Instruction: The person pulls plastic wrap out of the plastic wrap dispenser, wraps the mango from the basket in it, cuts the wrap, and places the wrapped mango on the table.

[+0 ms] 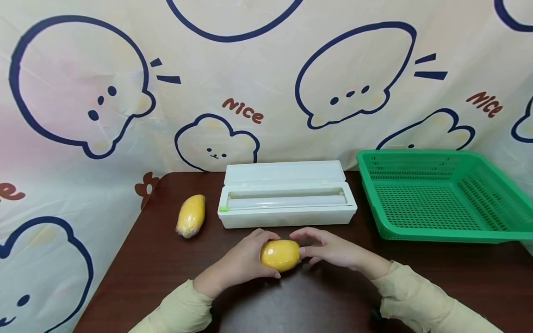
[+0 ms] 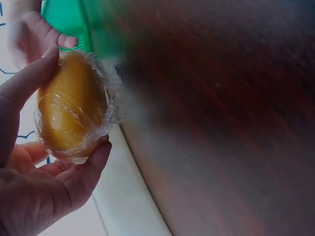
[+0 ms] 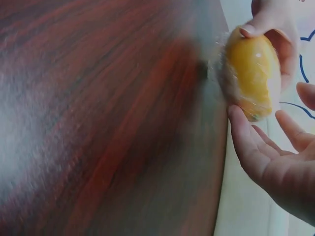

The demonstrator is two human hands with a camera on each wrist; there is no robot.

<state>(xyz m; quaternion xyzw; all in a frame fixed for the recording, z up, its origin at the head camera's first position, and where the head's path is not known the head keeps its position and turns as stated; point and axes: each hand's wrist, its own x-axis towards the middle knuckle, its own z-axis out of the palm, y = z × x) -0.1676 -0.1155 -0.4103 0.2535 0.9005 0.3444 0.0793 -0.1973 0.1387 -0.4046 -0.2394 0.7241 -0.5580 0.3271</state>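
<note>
My left hand point(image 1: 245, 259) grips a yellow mango point(image 1: 280, 255) wrapped in clear cling film, thumb on the near side and fingers on the far side. Crinkled film bunches along the mango point(image 2: 74, 103) in the left wrist view. My right hand point(image 1: 329, 247) is at the mango's right end, its fingers loosely bent and parted. In the right wrist view one fingertip of the right hand point(image 3: 280, 162) is right at the lower end of the mango point(image 3: 253, 73), while the others stand apart from it.
Behind the hands, a white cling film box point(image 1: 287, 216) stands with its lid raised and a roll inside. Another film-wrapped mango point(image 1: 191, 216) lies at the left of the dark wooden table point(image 1: 150, 286). A green plastic basket point(image 1: 441, 235) is at the right, before a patterned cloth point(image 1: 275, 74).
</note>
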